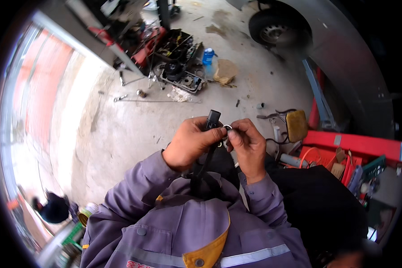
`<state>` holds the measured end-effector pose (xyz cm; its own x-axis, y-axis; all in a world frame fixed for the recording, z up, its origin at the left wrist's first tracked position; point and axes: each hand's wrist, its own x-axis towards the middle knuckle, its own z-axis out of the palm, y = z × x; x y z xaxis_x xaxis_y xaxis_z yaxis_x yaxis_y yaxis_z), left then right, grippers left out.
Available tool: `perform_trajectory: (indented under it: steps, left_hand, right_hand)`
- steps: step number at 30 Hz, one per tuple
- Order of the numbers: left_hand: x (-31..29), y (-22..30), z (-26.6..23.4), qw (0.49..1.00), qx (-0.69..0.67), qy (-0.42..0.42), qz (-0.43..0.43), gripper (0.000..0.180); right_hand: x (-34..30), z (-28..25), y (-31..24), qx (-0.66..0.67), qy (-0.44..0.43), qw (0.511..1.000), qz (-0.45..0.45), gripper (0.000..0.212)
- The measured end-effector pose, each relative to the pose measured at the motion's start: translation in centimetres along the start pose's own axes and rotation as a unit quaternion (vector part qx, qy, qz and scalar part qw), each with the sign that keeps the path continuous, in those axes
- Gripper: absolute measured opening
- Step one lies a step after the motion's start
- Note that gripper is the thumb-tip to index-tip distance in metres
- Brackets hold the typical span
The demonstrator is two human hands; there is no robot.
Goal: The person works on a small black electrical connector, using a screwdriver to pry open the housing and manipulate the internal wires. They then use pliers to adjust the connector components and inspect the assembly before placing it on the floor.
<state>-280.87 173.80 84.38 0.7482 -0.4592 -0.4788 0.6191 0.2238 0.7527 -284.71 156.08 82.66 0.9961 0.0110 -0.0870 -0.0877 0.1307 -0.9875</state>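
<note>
In front of my chest, my left hand (193, 137) is closed round a black strap-like piece (213, 118) with a squared upper end. Its lower part hangs down past the wrist towards my jacket. Close beside it, my right hand (247, 143) pinches a small shiny ring (228, 127) between thumb and fingers. My left thumb tip reaches the ring too, so both hands meet there. What joins the ring to the black piece is hidden by the fingers.
Tools and dark machine parts (183, 79) lie on the floor ahead, with a blue bottle (208, 56) beside them. At right are a yellow-padded stool (296, 126), a red beam (353, 145) and an orange crate (319, 157). A vehicle wheel (274, 31) stands far right.
</note>
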Motion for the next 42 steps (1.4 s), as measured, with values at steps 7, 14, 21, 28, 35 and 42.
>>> perform_trajectory:
  steps: [7, 14, 21, 28, 35, 42]
  left_hand:
    - [19.0, 7.5, 1.6, 0.992, 0.107, -0.065, -0.023, 0.025]
    - [38.4, 17.4, 3.2, 0.995, 0.045, -0.066, -0.061, 0.029]
    - [54.4, 31.5, 3.5, 0.997, 0.048, -0.054, 0.001, 0.022]
    - [76.7, 45.7, -6.2, 0.992, -0.031, 0.069, 0.1, 0.023]
    - [89.5, 73.3, -18.4, 0.973, -0.033, 0.145, 0.176, 0.016]
    - [106.9, 87.5, -25.7, 0.887, 0.217, 0.325, 0.244, 0.025]
  right_hand:
    - [16.6, -7.9, 0.7, -0.051, 0.086, 0.994, -0.034, 0.011]
    - [37.2, -17.1, -2.2, -0.081, 0.039, 0.996, 0.004, 0.012]
    - [57.4, -21.8, -8.5, -0.037, 0.041, 0.998, 0.029, 0.015]
    - [79.3, -23.6, -5.3, -0.095, 0.09, 0.991, 0.033, 0.016]
    - [113.2, -11.4, -3.7, 0.019, 0.063, 0.985, 0.158, 0.018]
    - [140.5, -2.9, 3.4, 0.095, 0.02, 0.963, 0.252, 0.025]
